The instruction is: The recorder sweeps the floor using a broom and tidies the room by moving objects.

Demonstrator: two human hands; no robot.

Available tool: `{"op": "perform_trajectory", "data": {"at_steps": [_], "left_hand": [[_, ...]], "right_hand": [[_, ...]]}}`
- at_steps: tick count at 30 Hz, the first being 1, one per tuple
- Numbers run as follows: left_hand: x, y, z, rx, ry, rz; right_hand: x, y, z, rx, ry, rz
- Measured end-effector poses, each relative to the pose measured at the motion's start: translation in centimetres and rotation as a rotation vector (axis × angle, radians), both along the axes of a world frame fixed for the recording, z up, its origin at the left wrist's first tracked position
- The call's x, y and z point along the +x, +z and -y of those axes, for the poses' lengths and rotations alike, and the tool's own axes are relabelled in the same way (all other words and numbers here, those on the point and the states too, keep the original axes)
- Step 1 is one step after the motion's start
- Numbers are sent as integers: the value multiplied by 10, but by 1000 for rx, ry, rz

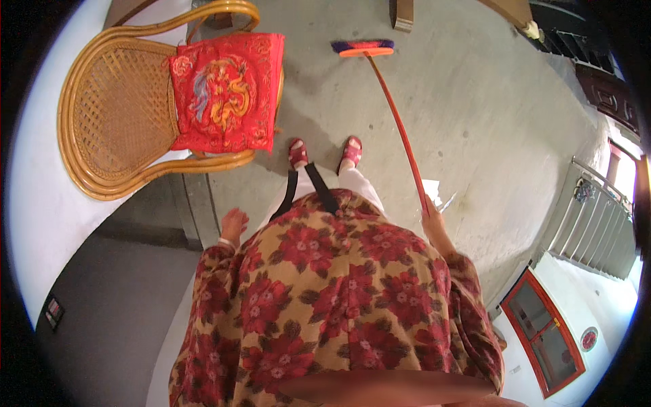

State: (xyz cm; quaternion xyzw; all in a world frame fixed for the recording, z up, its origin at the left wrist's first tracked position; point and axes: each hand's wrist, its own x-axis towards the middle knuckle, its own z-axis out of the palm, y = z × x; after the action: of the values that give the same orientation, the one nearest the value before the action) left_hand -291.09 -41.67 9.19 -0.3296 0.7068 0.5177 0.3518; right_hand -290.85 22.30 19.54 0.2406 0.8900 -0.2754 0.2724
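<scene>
My right hand (433, 220) grips the red handle (402, 127) of a broom near its upper end. The broom head (365, 48), an orange base with purple and red bristles, rests on the concrete floor (452, 96) well ahead of my feet. My left hand (234, 224) hangs at my side, fingers loosely curled, with nothing visible in it. Just beyond my right hand are white scraps (431, 188), partly hidden by the hand; they look like paper on the floor.
A rattan armchair (119, 107) with a red embroidered cushion (229, 91) stands ahead on the left. A brown wooden piece (403, 15) juts in at the top. To the right are a metal railing (585, 229) and a red-framed door (544, 330).
</scene>
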Motion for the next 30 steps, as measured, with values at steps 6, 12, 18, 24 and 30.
{"op": "perform_trajectory", "data": {"at_steps": [6, 12, 18, 24, 30], "left_hand": [[-103, 59, -61, 83, 211, 127], [-128, 66, -54, 111, 58, 195], [-107, 52, 4, 35, 107, 177], [-86, 20, 59, -16, 170, 91], [-44, -3, 24, -31, -165, -75]], "right_hand": [[169, 59, 16, -66, -43, 35], [85, 58, 85, -201, -172, -93], [-74, -22, 151, -174, -68, -178], [-102, -20, 132, -53, 15, -135], [41, 52, 53, 9, 93, 25]]}}
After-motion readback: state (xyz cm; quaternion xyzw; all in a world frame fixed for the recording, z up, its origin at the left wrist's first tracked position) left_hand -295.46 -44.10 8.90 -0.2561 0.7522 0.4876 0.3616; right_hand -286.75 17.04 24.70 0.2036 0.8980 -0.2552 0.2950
